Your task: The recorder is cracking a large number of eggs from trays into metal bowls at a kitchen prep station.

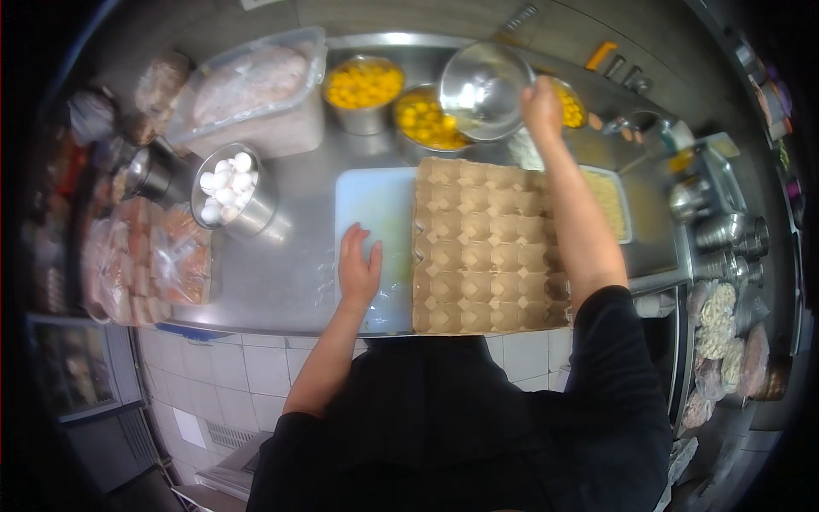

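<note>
In my right hand (542, 107) is the rim of a shiny metal bowl (485, 81), tilted above the back of the counter. Its lower edge overlaps a metal pot of egg yolks (422, 117); whether the two touch I cannot tell. My left hand (360, 266) is open with its fingers apart, over a pale cutting board (363, 192) that looks wet. Beside it, under my right forearm, lies an empty cardboard egg tray (482, 247). A second pot of yolks (363, 83) stands left of the bowl, and a third (567, 104) shows partly behind my right hand.
At the left stand a metal pot of white eggs (226, 189) and a large plastic tub (299, 119) with pale contents. Wrapped egg trays (181, 256) lie near the left edge. A shallow tray of pale yellow food (609, 205) sits right of my forearm, with metal containers (725, 230) beyond.
</note>
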The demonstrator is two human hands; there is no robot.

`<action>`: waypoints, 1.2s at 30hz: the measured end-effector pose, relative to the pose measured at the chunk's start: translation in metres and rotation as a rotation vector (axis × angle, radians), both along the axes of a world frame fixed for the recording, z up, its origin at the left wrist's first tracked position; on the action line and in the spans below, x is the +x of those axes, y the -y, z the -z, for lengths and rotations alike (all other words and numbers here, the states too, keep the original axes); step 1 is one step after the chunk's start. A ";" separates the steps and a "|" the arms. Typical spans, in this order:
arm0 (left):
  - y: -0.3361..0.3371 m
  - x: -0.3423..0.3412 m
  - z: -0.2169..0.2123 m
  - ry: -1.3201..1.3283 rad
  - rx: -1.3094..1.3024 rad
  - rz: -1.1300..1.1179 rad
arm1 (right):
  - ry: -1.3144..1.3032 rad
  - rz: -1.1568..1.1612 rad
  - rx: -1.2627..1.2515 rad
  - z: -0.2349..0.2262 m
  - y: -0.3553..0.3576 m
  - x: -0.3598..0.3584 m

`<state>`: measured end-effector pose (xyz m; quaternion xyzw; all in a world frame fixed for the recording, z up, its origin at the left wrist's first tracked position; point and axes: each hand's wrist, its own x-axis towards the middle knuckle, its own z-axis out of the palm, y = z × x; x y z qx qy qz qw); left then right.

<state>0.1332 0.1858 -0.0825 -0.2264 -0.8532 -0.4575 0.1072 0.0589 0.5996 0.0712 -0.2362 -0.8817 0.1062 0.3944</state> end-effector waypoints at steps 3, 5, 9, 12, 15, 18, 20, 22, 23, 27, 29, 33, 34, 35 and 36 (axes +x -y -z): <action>0.000 0.000 0.000 0.003 0.001 0.003 | 0.016 0.025 0.004 0.000 0.000 0.000; 0.000 0.000 0.000 0.024 0.015 0.002 | 0.016 0.025 0.008 0.001 -0.001 -0.001; 0.000 0.000 0.001 0.021 0.020 0.007 | 0.037 0.028 0.012 0.001 -0.001 -0.001; 0.000 0.000 0.001 0.014 0.022 0.009 | -0.001 0.021 0.032 0.001 0.000 -0.001; 0.001 0.000 0.001 0.002 0.023 0.006 | 0.026 0.017 -0.002 0.000 0.002 0.000; 0.000 0.000 0.000 -0.006 0.018 0.004 | 0.010 -0.003 0.016 0.000 0.002 0.000; 0.000 0.000 0.001 -0.006 0.016 0.002 | 0.022 -0.005 0.031 0.000 0.003 -0.001; 0.000 -0.001 0.001 -0.008 0.025 0.004 | 0.034 -0.006 0.046 0.002 0.001 -0.001; 0.000 -0.001 0.001 -0.008 0.025 0.004 | 0.010 -0.014 0.038 0.002 0.000 -0.002; 0.000 -0.001 0.003 -0.004 0.035 -0.004 | 0.068 0.056 -0.091 0.003 -0.004 -0.002; -0.001 -0.002 0.004 -0.010 0.037 0.001 | 0.075 0.090 -0.180 0.012 -0.018 -0.002; 0.000 -0.006 0.008 0.028 0.072 -0.003 | 0.108 0.112 -0.309 0.015 -0.017 -0.001; 0.002 -0.007 0.008 0.026 0.069 -0.004 | 0.109 0.106 -0.310 0.014 -0.012 -0.003; 0.005 -0.008 0.008 0.025 0.067 -0.011 | 0.080 0.090 -0.295 0.014 -0.006 -0.005; 0.006 -0.010 0.004 0.198 0.191 -0.008 | 0.050 0.080 -0.280 0.012 -0.005 -0.006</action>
